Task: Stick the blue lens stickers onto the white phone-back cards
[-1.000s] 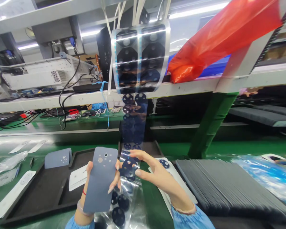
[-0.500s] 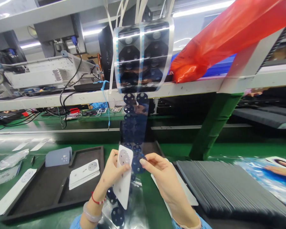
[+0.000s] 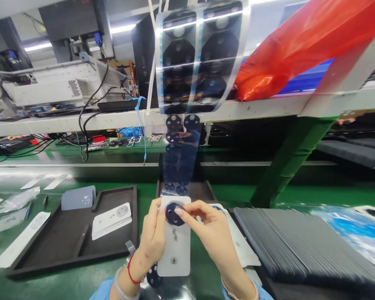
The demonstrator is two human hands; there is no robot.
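Observation:
A white phone back panel (image 3: 181, 260) is gripped along its left edge by my left hand (image 3: 153, 231), its face turned up toward me. Between thumb and fingers of my right hand (image 3: 208, 223) is a dark round film sticker (image 3: 173, 216) with holes, lying over the panel's round camera area. Whether the sticker is stuck down there I cannot tell. Behind the panel, a clear strip of dark round stickers (image 3: 181, 164) hangs from a large roll (image 3: 201, 58). More of these stickers show below my left hand.
On the left, a black tray (image 3: 53, 241) holds several white panels (image 3: 111, 221) and a blue-grey panel (image 3: 78, 197). A long stack of grey sheets (image 3: 293, 241) stands at right, beside white panels (image 3: 242, 246). A green-wrapped post (image 3: 293, 162) rises behind it. A red bag (image 3: 278, 62) hangs above.
My left hand has turned the white panel to face me. My right hand has brought the dark sticker from beside the panel onto its camera area. The view has shifted slightly.

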